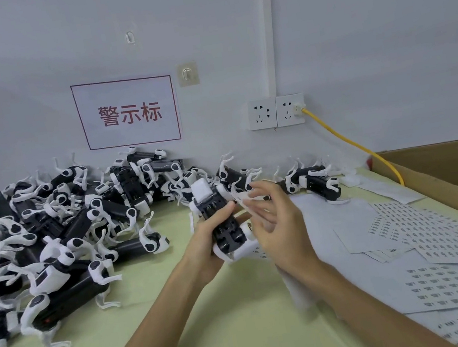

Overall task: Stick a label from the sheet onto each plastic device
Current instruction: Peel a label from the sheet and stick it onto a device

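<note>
A pale green table (242, 306) stands against a grey-white wall (349, 34), which carries a white sign (128, 112) with red characters, a pair of sockets (275, 112) and a yellow cable (352, 143) running down to the right. A cardboard box (446, 169) sits along the table's right edge.

The held device (223, 222), black with white ends, is raised above the middle of the table between the two hands, its white block end pointing to the far side. The left hand (206, 246) grips it from the left and below, fingers curled round the body and the thumb laid across the black face. The right hand (282, 231) is just beside the device on its right, fingers fanned and loosely straight, their tips reaching towards it. Whether a label sticks to a fingertip cannot be told. Both forearms come in from the near edge and converge on the device.

A heap of devices (51, 231) covers the left and far side of the table, with a few more devices (313, 181) far right. The label sheets (429, 234) lie overlapping on the right, beneath and beyond the right forearm.
</note>
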`<state>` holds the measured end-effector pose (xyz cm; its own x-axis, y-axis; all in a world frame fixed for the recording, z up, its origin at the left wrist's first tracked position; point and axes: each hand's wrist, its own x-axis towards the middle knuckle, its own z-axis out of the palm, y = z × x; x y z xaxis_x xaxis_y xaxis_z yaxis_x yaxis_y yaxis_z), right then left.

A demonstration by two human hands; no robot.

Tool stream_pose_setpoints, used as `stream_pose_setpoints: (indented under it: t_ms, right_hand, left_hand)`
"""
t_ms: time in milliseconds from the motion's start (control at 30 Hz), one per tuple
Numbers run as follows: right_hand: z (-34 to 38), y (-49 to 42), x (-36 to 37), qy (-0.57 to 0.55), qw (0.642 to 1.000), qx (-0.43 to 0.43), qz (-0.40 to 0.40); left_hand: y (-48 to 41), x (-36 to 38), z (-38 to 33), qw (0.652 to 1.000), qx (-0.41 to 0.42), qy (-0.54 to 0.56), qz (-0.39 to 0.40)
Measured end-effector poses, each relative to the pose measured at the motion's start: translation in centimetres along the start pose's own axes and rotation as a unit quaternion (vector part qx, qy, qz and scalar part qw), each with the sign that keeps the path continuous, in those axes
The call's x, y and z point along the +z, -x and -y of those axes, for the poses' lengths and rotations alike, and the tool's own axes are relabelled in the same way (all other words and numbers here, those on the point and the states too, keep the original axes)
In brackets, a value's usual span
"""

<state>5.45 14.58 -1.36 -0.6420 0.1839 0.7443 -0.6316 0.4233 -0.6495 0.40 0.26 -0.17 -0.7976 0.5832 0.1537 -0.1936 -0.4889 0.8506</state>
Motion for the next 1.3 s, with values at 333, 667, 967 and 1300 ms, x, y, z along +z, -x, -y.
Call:
stream_pose_setpoints:
  t_ms: [333,667,967,1300]
  right_hand:
    - [0.6,0.1,0.3,-0.002,1.000,-0.029,0.002]
    - [0.4,-0.2,-0.1,0.023,0.999,-0.028,-0.021]
    - [0.6,-0.2,-0.2,0.022,1.000,-0.003,-0.022]
    - [0.3,-0.4,-0.2,0.044,0.999,-0.006,-0.023]
  left_hand:
    - [-0.4,-0.8,0.5,0.983,0.051,-0.084,-0.157]
    - [-0.2,-0.1,0.3,0.988,0.083,-0.098,-0.084]
    - [0.0,0.2,0.1,0.984,0.079,-0.120,-0.109]
    - [-0.1,0.2,0.2,0.985,0.088,-0.125,-0.080]
